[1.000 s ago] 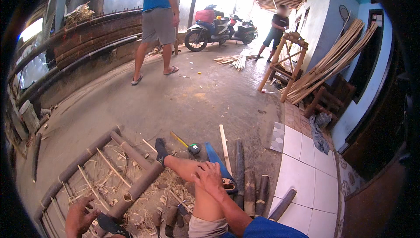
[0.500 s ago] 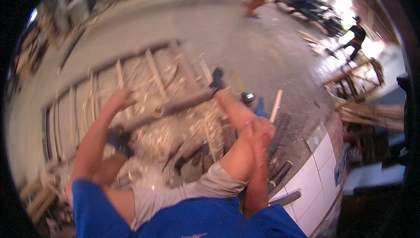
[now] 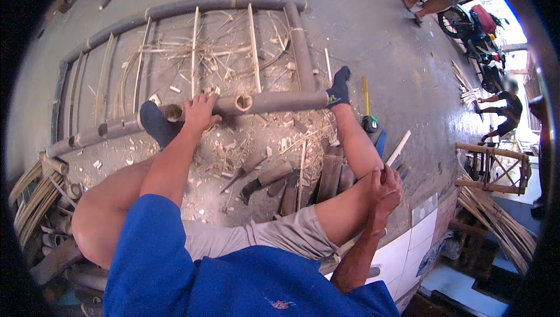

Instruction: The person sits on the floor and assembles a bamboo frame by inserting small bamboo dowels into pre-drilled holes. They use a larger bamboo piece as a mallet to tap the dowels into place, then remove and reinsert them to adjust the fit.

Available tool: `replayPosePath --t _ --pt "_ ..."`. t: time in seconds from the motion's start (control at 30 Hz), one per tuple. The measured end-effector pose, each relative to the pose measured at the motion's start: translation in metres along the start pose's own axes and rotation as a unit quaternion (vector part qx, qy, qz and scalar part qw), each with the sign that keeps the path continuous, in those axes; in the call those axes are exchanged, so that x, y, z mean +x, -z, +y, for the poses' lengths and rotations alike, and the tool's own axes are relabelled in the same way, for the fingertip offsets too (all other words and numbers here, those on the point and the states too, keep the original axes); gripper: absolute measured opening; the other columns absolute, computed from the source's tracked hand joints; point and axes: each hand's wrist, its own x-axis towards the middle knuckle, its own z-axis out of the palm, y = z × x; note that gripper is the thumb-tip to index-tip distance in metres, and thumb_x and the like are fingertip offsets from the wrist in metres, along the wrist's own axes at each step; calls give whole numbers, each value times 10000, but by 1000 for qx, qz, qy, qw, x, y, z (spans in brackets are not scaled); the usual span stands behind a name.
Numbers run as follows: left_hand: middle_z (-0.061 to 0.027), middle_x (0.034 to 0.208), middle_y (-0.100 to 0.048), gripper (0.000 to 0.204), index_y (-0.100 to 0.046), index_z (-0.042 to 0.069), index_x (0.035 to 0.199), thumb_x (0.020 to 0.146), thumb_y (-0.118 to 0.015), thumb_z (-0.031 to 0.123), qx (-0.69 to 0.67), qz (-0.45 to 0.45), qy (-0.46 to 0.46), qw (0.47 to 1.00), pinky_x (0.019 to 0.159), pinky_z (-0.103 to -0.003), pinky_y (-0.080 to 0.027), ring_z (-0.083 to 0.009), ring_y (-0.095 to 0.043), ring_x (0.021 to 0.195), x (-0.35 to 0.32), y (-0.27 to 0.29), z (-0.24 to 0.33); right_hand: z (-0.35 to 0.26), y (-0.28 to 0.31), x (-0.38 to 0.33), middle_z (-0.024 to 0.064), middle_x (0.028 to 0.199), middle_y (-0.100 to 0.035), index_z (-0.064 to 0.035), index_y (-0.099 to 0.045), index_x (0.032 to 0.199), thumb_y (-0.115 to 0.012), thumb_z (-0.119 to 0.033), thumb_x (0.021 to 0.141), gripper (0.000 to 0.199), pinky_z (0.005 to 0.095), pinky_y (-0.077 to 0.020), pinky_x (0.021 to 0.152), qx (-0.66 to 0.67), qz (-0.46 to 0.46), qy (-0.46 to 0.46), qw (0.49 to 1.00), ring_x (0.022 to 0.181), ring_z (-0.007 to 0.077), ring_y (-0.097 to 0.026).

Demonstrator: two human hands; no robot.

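The nearer left hand (image 3: 201,113) spreads on the near edge of a brown rectangular bamboo frame (image 3: 283,102), long axis left-to-right on grey concrete floor (image 3: 373,37), right hand (image 3: 386,190) curled over bare knee (image 3: 363,186), grip unclear.

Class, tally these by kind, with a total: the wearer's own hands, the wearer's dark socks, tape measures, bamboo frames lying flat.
Left hand and right hand: 2
Dark socks: 2
Tape measure: 1
Flat bamboo frame: 1
Total: 6
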Motion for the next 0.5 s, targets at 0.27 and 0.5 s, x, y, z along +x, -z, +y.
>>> replayPosePath --t 0.27,0.5 --pt "-120 1400 -533 844 -430 208 1509 800 -821 446 27 -4 -1 1000 1112 -657 -328 -325 -481 1342 -22 -4 6 -4 17 8 119 1121 -740 -138 -745 1184 -681 -438 919 406 472 -539 900 -42 -22 -23 999 1032 351 -694" --pt "-121 1428 -514 868 -410 206 1525 801 -817 458 35 -39 10 999 1122 -676 -316 -345 -462 1364 -17 0 7 -11 16 22 135 1155 -721 -144 -723 1234 -675 -434 924 427 456 -541 912 -39 -98 -84 991 1096 349 -677"
